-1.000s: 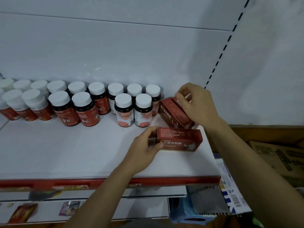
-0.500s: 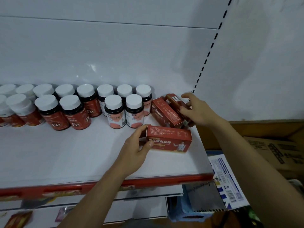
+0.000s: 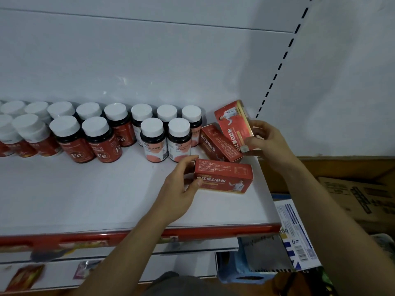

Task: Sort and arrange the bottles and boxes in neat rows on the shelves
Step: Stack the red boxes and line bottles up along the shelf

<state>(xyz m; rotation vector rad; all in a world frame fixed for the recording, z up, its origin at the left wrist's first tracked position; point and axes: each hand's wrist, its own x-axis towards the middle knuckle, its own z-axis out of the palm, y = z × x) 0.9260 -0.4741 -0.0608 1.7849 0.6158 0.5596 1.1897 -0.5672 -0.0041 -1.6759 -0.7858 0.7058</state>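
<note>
We see white-capped bottles [image 3: 100, 137] standing in 2 rows along the far left of the shelf [image 3: 85, 199]. The left hand [image 3: 179, 193] has its fingers clamped on the near red box [image 3: 224, 178], which lies flat. Just beyond lies the middle box [image 3: 218, 144]. At far right, the right hand [image 3: 269, 142] pinches the tilted box [image 3: 233, 122], raised off the shelf.

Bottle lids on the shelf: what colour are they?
The bottle lids are white; the head view shows them best.

A white shelf [image 3: 85, 199] edged with a red front strip [image 3: 213, 232] is backed by a white panel [image 3: 149, 60]. A slotted upright [image 3: 283, 56] is seen beside a pale wall [image 3: 352, 82]. Brown cardboard cartons [image 3: 363, 195] are stacked low at the right.
</note>
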